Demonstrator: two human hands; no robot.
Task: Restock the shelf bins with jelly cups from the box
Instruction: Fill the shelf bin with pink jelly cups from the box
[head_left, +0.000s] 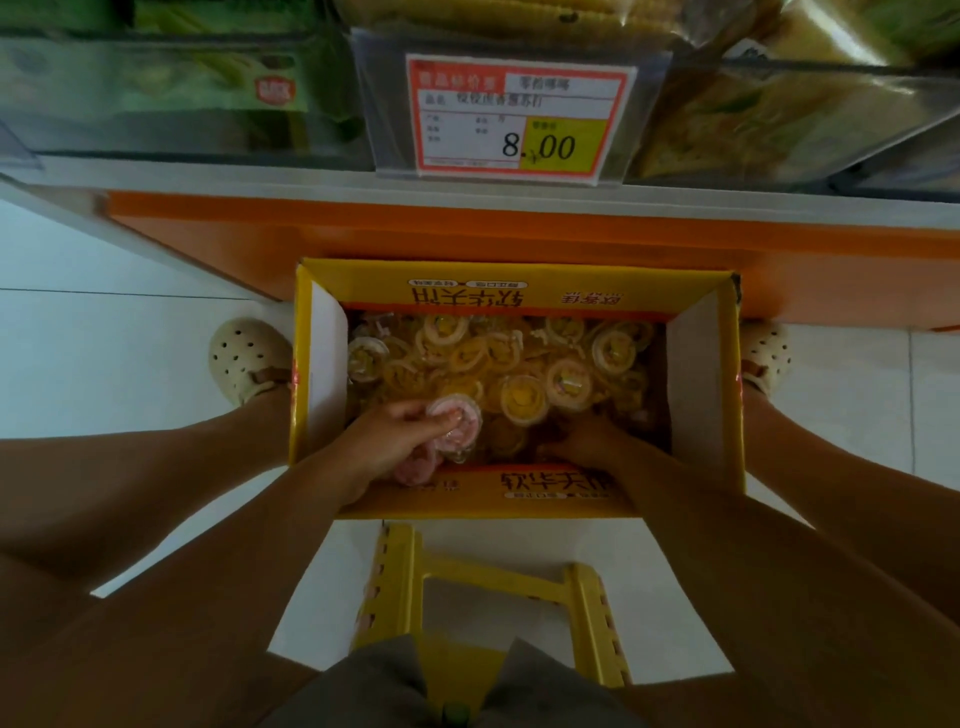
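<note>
On the floor, between the left shoe (244, 358) and the right shoe (766, 353), far side close to the orange shelf base (467, 234): one yellow box (696, 395), flaps open, part filled with loose jelly cups (524, 397), mostly yellow, lying at all angles.

Left hand (400, 441): near left of the box, fingers and thumb curled round a pink cup (457, 421). More pink shows under the palm, so it may carry several.

Right hand (587, 441): near right, low among the cups, in shadow. Whether it grips anything cannot be told.

Shelf bins (156, 93): far side, clear-fronted, blurred. A price tag (519, 119) hangs between them. Which bin takes jelly cannot be told.

Stool (498, 577): yellow, near, under the person.

Risks, as judged:
- A bunched handful is loosely secured; a cup could slip on the lift towards the bins and drop back or roll across the floor.
- Thin cups with film lids may dent or split if squeezed hard.
- A blind reach in the shadowed corner could crush cups beneath it.
</note>
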